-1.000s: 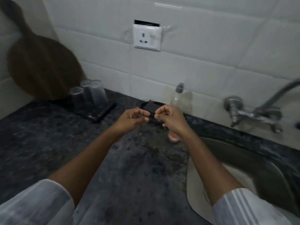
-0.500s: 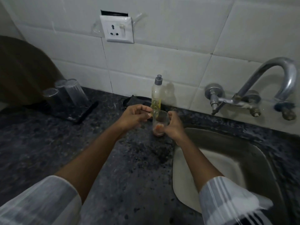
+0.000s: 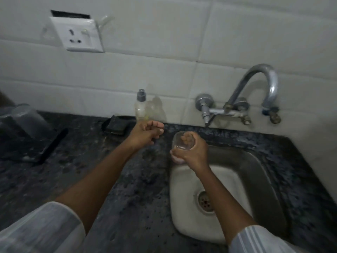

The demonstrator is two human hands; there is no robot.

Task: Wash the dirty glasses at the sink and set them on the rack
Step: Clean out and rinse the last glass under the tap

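My right hand (image 3: 191,152) grips a clear drinking glass (image 3: 179,142) with a pinkish residue at its bottom, held at the left rim of the steel sink (image 3: 255,179). Fingers wrap round the glass's far side. My left hand (image 3: 145,133) hovers just left of it over the dark counter, fingers loosely curled and holding nothing. At the far left, upturned glasses (image 3: 23,119) stand on a dark rack (image 3: 45,148).
A soap bottle (image 3: 140,106) stands against the tiled wall behind my left hand, next to a black holder (image 3: 116,125). The tap (image 3: 255,88) arches over the sink, whose drain (image 3: 205,201) is dry. A wall socket (image 3: 80,36) sits above.
My right hand has carried the glass right, from the counter to the sink's edge. My left hand has let go of the rim. The view swung right and down.
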